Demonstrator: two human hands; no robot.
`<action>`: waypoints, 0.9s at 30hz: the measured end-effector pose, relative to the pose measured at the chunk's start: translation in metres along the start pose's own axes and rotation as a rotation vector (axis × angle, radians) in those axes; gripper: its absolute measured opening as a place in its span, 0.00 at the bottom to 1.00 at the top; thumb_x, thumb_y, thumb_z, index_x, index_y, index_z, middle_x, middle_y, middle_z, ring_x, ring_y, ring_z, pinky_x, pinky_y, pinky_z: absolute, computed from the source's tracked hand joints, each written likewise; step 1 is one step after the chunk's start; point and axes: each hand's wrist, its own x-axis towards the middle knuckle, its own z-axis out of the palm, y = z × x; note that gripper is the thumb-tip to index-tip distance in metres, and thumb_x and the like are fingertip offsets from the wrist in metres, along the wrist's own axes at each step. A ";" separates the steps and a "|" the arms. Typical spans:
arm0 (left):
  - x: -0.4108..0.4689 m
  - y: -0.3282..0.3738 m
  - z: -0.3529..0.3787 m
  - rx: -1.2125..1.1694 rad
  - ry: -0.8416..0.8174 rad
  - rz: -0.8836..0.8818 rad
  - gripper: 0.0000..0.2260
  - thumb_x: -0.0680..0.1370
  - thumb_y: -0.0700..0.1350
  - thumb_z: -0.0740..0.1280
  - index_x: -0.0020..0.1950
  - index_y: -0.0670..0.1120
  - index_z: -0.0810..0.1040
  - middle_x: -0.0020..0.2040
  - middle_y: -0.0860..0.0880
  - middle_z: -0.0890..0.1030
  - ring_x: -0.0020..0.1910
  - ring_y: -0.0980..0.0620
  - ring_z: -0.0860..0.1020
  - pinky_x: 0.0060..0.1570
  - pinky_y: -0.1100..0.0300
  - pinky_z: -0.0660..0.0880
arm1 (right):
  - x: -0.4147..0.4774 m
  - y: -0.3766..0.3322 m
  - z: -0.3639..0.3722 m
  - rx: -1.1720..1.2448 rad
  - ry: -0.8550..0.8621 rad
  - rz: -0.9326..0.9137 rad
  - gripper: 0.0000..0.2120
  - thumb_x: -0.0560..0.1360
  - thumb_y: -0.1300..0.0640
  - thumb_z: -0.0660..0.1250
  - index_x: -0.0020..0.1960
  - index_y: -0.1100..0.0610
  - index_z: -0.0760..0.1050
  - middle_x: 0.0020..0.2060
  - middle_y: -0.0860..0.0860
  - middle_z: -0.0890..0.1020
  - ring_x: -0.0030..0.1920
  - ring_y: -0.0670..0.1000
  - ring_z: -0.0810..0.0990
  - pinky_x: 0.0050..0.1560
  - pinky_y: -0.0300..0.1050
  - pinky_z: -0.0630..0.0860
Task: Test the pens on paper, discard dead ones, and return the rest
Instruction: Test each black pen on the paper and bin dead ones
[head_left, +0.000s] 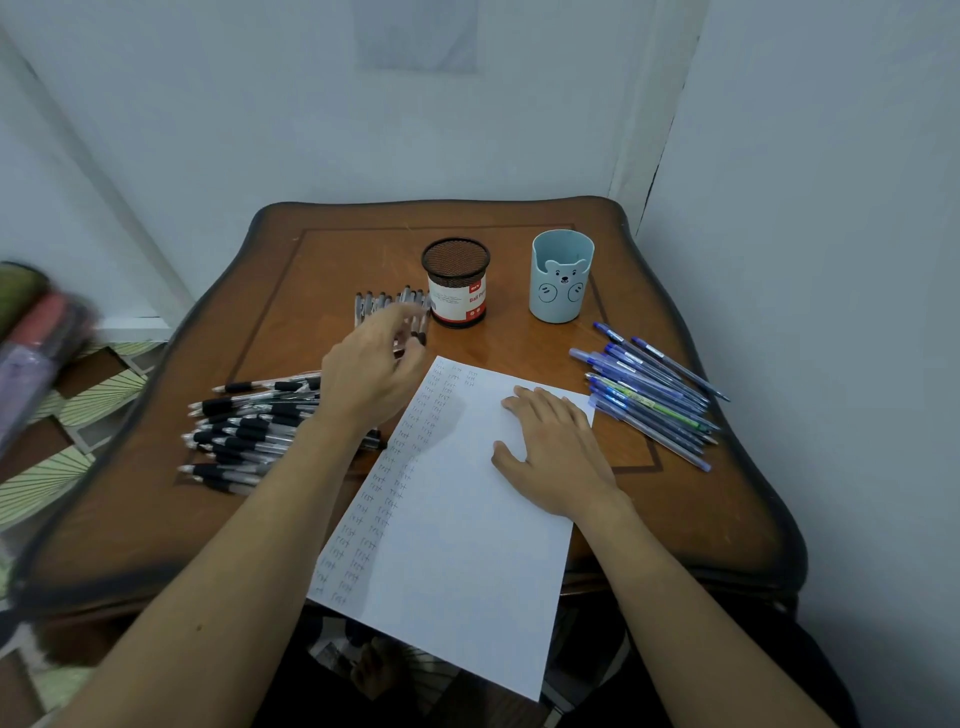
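A white paper sheet (457, 519) lies on the wooden table (675, 509), with columns of small handwritten test marks down its left side. My right hand (556, 457) rests flat on the sheet, fingers spread. My left hand (374, 364) is blurred and hovers over a short row of black pens (387, 301) beside the black mesh pen cup (457, 280). Its fingers curl around what looks like a black pen (420, 338), whose dark end shows at the fingertips. A pile of black-grip pens (249, 431) lies left of the sheet. Several blue pens (649, 389) lie at the right.
A light blue bear-face cup (561, 275) stands right of the mesh cup. Walls close in behind and to the right of the table. A blurred dark and red object (36, 343) sits off the table's left edge above a patterned floor.
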 end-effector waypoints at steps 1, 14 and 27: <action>0.001 0.000 0.001 -0.016 0.017 0.009 0.16 0.79 0.52 0.60 0.64 0.49 0.78 0.51 0.51 0.79 0.45 0.53 0.76 0.42 0.52 0.78 | 0.000 0.000 0.000 0.001 0.000 0.000 0.27 0.81 0.41 0.57 0.77 0.49 0.61 0.78 0.46 0.60 0.79 0.47 0.54 0.77 0.48 0.45; 0.008 0.014 0.020 -0.617 0.160 -0.153 0.15 0.85 0.44 0.57 0.56 0.47 0.83 0.50 0.51 0.80 0.45 0.56 0.80 0.45 0.55 0.79 | 0.000 0.000 -0.001 0.014 -0.004 -0.002 0.27 0.81 0.41 0.57 0.77 0.49 0.61 0.79 0.47 0.60 0.79 0.48 0.54 0.78 0.49 0.45; 0.015 0.012 0.064 -0.690 -0.058 -0.402 0.06 0.76 0.36 0.71 0.43 0.43 0.76 0.39 0.44 0.81 0.37 0.52 0.82 0.42 0.54 0.79 | 0.000 0.002 0.002 0.015 0.024 -0.016 0.28 0.80 0.42 0.57 0.77 0.50 0.62 0.78 0.47 0.61 0.79 0.48 0.54 0.78 0.49 0.45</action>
